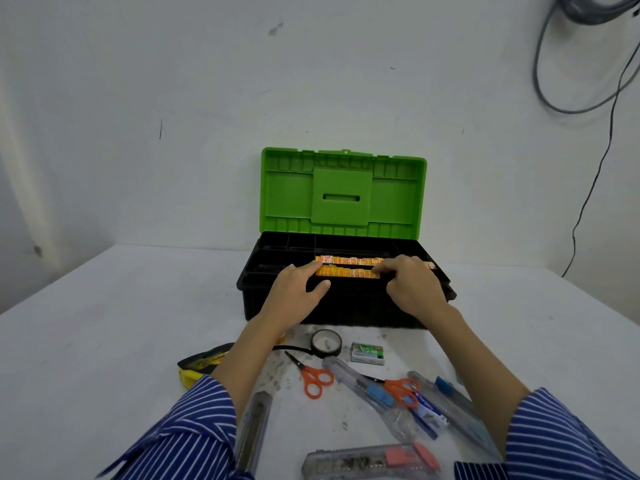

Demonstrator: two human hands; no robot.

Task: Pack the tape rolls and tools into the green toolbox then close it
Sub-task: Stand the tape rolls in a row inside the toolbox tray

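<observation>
The toolbox [343, 306] stands open on the table, its green lid [343, 192] upright and its black base holding a tray. Two rows of orange and yellow tape rolls [349, 266] lie in the tray. My left hand [298, 289] rests on the left end of the front row, fingers fairly straight, thumb along the box's front rim. My right hand [412, 282] has its fingers curled on the right end of the rolls. A black tape roll [326, 342] lies on the table in front of the box.
On the white table [104, 341] near me lie two orange scissors [313, 379] [401, 391], a staples box [367, 353], several clear utility knives [367, 389], a yellow-black tool [201, 363] at left, and a pink-slider cutter [374, 460]. Cables hang on the wall at right.
</observation>
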